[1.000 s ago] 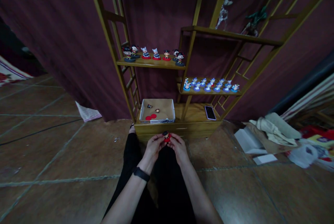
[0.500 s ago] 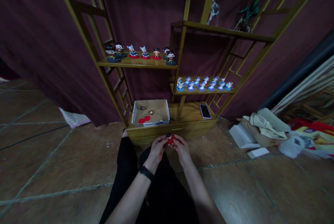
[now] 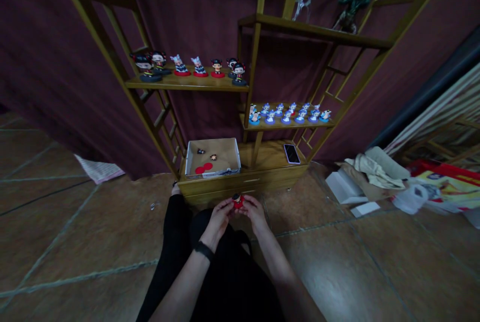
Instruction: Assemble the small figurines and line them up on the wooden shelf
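Observation:
Between my two hands, in front of the cabinet drawers, is a small figurine [image 3: 237, 199] with a dark head and a red base. My left hand [image 3: 222, 213] is closed on its left side, and my right hand [image 3: 254, 209] grips its right side. Just beyond them, on the low shelf, stands an open cardboard box [image 3: 228, 148]. Inside it lie two small figurine pieces and flat red discs [image 3: 204, 168]. Finer detail of the held figurine is too small to make out.
Several figurines [image 3: 199, 67] line the upper left shelf, and several blue-white ones [image 3: 286, 116] fill the middle right shelf. A phone [image 3: 291, 154] lies on the low shelf. White boxes [image 3: 345, 188] and bags [image 3: 410, 198] sit on the floor at right.
The view has shifted a little, so the shelves appear slightly higher and further left. Both hands keep hold of the figurine, whose dark head and front now show more upright.

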A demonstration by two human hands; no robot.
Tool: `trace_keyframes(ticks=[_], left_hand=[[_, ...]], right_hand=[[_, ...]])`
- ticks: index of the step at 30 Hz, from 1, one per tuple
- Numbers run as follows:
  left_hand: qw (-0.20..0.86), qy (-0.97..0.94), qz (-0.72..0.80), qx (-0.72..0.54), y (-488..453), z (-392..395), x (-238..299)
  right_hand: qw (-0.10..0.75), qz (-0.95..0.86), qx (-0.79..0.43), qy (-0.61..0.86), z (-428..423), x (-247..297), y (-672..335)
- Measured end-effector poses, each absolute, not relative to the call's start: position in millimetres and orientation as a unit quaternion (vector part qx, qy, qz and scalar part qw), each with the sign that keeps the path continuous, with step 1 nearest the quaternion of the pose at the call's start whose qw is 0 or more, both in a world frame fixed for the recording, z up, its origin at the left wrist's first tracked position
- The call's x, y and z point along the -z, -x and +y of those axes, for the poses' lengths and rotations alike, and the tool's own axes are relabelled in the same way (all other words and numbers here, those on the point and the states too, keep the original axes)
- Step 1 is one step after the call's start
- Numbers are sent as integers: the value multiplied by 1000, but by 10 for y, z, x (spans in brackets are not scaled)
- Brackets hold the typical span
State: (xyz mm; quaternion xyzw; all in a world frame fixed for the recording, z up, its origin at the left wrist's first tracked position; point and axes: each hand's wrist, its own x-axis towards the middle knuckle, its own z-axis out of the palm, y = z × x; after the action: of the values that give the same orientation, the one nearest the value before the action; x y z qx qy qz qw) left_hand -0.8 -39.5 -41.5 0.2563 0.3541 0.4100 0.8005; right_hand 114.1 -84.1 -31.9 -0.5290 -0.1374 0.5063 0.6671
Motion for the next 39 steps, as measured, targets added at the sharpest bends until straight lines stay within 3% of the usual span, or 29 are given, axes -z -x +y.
trace_keyframes(ticks=[23, 39], left_hand=[[819, -241, 347, -389, -257, -470, 449], [799, -254, 343, -424, -272, -566, 349]], right_hand=[[704, -128, -483, 505, -963, 418, -1282], [710, -152, -500, 472, -1117, 173, -1245]])
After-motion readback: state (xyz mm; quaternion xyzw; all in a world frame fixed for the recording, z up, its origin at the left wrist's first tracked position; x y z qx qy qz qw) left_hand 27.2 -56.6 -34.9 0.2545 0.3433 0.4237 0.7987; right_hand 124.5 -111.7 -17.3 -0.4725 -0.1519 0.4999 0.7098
